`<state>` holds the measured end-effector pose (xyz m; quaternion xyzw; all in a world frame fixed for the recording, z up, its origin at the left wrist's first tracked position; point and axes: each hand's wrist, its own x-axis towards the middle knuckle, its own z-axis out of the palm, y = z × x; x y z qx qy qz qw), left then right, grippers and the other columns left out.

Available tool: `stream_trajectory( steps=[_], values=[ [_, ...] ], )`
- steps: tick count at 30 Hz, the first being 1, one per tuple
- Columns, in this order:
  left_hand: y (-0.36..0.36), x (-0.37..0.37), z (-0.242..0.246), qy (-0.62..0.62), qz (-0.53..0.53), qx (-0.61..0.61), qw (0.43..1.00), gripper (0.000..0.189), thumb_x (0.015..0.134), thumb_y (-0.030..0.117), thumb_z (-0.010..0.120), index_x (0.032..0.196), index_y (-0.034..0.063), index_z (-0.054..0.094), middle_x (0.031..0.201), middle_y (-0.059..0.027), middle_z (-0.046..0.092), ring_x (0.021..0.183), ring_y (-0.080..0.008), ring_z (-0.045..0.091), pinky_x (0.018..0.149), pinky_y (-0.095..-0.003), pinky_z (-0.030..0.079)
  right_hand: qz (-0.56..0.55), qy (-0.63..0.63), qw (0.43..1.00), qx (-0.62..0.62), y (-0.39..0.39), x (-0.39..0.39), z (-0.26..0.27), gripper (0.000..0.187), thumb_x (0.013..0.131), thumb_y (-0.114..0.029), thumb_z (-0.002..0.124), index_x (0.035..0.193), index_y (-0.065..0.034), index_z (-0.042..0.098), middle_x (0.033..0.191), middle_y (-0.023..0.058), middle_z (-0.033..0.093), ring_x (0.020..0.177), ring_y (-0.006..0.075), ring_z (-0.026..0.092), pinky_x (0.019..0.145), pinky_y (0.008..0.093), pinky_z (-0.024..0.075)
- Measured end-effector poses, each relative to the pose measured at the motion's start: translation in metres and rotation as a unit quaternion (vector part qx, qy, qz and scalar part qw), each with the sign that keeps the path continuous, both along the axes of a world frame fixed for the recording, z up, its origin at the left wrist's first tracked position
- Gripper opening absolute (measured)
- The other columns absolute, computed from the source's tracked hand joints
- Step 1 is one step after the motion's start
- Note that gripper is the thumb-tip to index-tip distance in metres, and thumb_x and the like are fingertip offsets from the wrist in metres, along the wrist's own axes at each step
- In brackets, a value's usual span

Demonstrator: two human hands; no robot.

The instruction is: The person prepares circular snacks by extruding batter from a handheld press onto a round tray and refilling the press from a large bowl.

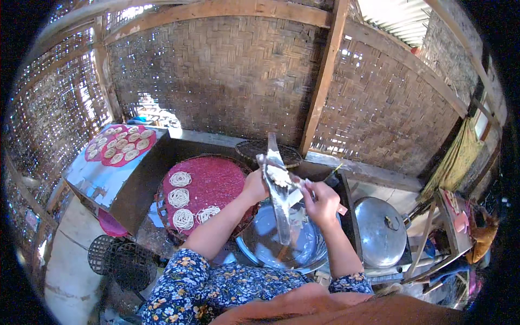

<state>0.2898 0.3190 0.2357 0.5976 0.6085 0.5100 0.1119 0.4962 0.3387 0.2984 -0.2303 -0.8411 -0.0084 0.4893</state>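
Observation:
My left hand (256, 187) grips the side of a long wooden hand press (280, 215), held tilted above a wide blue basin (248, 243). White dough (278, 176) sits in the middle of the press. My right hand (323, 203) is closed around a small utensil with a pinkish end (341, 209); its tip is at the dough, and its exact kind is hard to make out. Left of my left forearm lies a round woven tray with a red mesh sheet (215, 178). Several coiled nests of white noodles (178, 198) rest along its left side.
A box with a pale blue top (101, 174) at the left carries noodle rounds on red sheets (130, 146). Dark plastic baskets (130, 260) stand below it. At the right is a large lidded metal pot (380, 231). A woven bamboo wall (219, 77) rises behind the workspace.

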Motion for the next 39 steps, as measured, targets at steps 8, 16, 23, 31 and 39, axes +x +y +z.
stream_trajectory(
  steps=[8, 16, 23, 31, 39],
  values=[
    [-0.003, -0.006, 0.0, -0.056, -0.031, 0.031, 0.997, 0.03, 0.065, 0.021, 0.063, 0.091, 0.007, 0.058, 0.088, -0.0151, 0.06, 0.085, -0.0308, 0.057, 0.071, -0.0356, 0.045, 0.052, 0.051, 0.976, -0.207, 0.018, 0.025, -0.017, 0.015, 0.066, -0.009, 0.068, 0.078, -0.0014, 0.062, 0.072, 0.0108, 0.062, 0.06, 0.0167, 0.06, 0.055, 0.0262, 0.0468],
    [-0.008, -0.01, -0.005, -0.058, 0.012, -0.033, 0.998, 0.029, 0.064, 0.021, 0.063, 0.09, 0.0084, 0.059, 0.085, -0.0138, 0.061, 0.081, -0.0298, 0.058, 0.071, -0.0354, 0.046, 0.102, -0.006, 0.972, -0.211, -0.001, 0.02, -0.011, 0.016, 0.067, -0.009, 0.068, 0.079, -0.0003, 0.061, 0.069, 0.0105, 0.06, 0.062, 0.0164, 0.059, 0.057, 0.0263, 0.0464],
    [-0.044, -0.054, 0.028, -0.422, -0.131, 0.16, 0.883, 0.036, 0.064, 0.001, 0.064, 0.098, 0.0024, 0.051, 0.08, -0.0128, 0.057, 0.069, -0.0258, 0.059, 0.062, -0.0375, 0.052, 0.108, 0.138, 0.849, -0.498, 0.033, 0.082, -0.018, 0.014, 0.07, -0.004, 0.061, 0.084, 0.0008, 0.06, 0.067, 0.0007, 0.057, 0.061, 0.007, 0.051, 0.056, 0.0208, 0.0414],
    [-0.074, -0.07, 0.041, -0.523, -0.382, 0.236, 0.724, 0.033, 0.053, 0.005, 0.063, 0.084, 0.0107, 0.052, 0.081, -0.0041, 0.044, 0.08, -0.0282, 0.055, 0.094, -0.0522, 0.032, -0.074, -0.145, 0.976, -0.146, 0.059, 0.048, -0.113, 0.042, 0.076, -0.03, 0.055, 0.107, -0.0021, 0.054, 0.101, 0.0165, 0.057, 0.089, 0.0271, 0.057, 0.081, 0.0351, 0.0429],
    [-0.093, -0.044, 0.053, -0.428, -0.473, 0.296, 0.711, 0.047, 0.059, 0.007, 0.071, 0.102, 0.0099, 0.053, 0.097, -0.0068, 0.048, 0.09, -0.0273, 0.053, 0.095, -0.052, 0.031, 0.63, 0.113, 0.131, -0.757, -0.1, -0.058, -0.02, 0.095, 0.065, -0.076, 0.031, 0.128, -0.0054, 0.025, 0.102, 0.0197, 0.051, 0.054, 0.0179, 0.048, 0.043, 0.0264, 0.0408]
  ],
)
